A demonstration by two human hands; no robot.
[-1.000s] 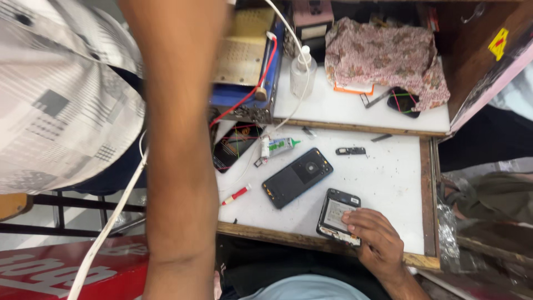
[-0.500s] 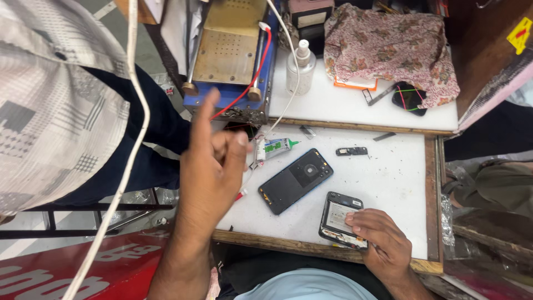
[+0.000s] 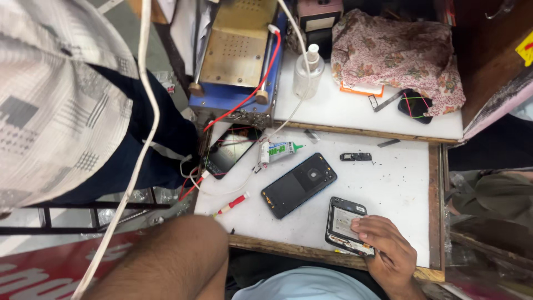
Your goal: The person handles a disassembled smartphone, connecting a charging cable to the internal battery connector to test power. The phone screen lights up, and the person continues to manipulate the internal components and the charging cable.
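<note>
At the near edge of the white desk (image 3: pixel 388 189), the right hand (image 3: pixel 388 250) lies palm down, its fingers (image 3: pixel 366 225) curled flat over an opened phone (image 3: pixel 344 222) with its insides showing, pinning it to the surface. Only the left forearm (image 3: pixel 177 261) shows, bare and low at the bottom (its hand is out of frame, so I cannot tell its grip). Just beyond lies one dark phone back cover (image 3: pixel 300 184), tilted, and one small red-tipped tool (image 3: pixel 233 204) to its left. Farther off sit one white tube with a green label (image 3: pixel 280 150), one clear pump bottle (image 3: pixel 308 72), and a yellow sticker (image 3: pixel 524 49) at the far right wall.
</note>
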